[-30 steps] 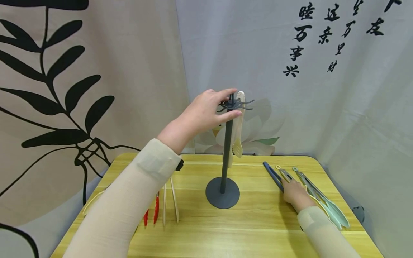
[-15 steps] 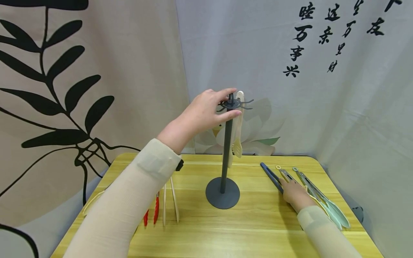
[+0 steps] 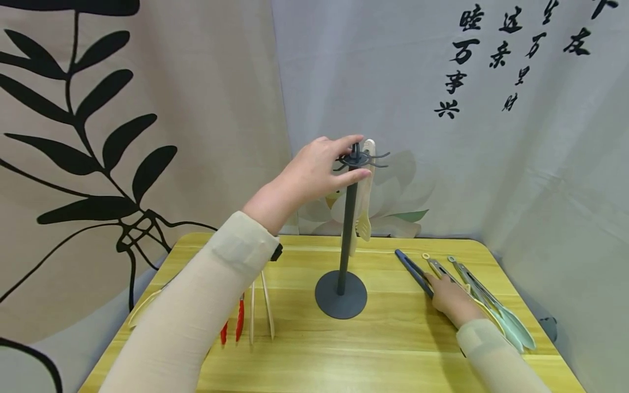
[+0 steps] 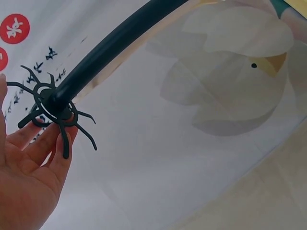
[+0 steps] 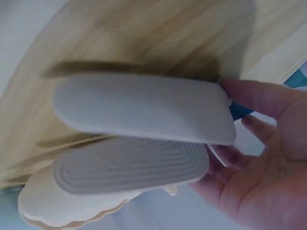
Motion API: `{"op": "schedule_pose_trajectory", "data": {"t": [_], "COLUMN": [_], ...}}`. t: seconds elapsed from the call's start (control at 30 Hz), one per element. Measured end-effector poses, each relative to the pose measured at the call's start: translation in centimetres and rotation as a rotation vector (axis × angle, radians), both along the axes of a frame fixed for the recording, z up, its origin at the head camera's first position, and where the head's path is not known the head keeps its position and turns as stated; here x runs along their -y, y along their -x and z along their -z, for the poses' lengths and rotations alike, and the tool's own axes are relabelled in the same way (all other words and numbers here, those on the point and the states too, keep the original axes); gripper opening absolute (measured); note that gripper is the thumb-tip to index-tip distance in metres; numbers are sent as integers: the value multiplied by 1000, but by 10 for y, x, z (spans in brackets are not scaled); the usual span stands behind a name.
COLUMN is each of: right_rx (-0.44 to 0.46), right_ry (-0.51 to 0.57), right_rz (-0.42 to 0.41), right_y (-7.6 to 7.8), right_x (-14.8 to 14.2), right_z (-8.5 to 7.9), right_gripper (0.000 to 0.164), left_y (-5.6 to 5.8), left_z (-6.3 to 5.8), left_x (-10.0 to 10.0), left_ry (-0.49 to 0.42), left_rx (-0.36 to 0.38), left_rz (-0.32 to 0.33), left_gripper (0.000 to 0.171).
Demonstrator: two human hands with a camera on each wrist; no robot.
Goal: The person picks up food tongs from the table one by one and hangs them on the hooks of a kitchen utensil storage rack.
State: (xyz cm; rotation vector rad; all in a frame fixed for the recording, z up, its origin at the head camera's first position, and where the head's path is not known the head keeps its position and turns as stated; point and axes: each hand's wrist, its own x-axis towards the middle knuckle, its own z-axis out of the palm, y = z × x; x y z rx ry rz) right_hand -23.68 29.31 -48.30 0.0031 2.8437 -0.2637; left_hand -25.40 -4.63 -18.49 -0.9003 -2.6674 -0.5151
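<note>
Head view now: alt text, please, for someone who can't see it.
A person's left hand grips the hooked top of a gray utensil stand on a wooden table while the right hand grips blue tongs. Beside them lie mint tongs and yellow tongs; a cream slotted utensil hangs from the stand; red-tipped utensils lie partly behind the left sleeve.

The stand (image 3: 346,234) is in the middle of the table (image 3: 368,349). The left hand (image 3: 319,166) is at its top. A slotted tool (image 3: 363,225) hangs on its far right side. Left of the stand lie two sticks (image 3: 268,311), with a two-tipped tool (image 3: 240,317) left of them. Right of the stand, the right hand (image 3: 452,297) holds the first tongs (image 3: 409,265). The second tongs (image 3: 437,267) and third tongs (image 3: 513,322) lie farther right.
</note>
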Motion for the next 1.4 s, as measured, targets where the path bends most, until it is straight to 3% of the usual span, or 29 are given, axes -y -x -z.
{"op": "schedule_pose_trajectory", "data": {"t": [0.17, 0.7, 1.4], "right_rx": [-55, -209, -556], "right_ry": [-14, 145, 336], "right_rz": [-3, 72, 38], "right_y": [2, 4, -5], "right_x": [-2, 4, 27], "right_z": [1, -4, -32], "right_gripper": [64, 80, 82], "left_y": [-1, -1, 0], "left_z": [0, -1, -1], "left_x": [-3, -5, -3], "left_ry": [-7, 9, -7], "left_rx": [-1, 0, 27], "left_rz": [16, 12, -2], "left_gripper": [70, 70, 70]}}
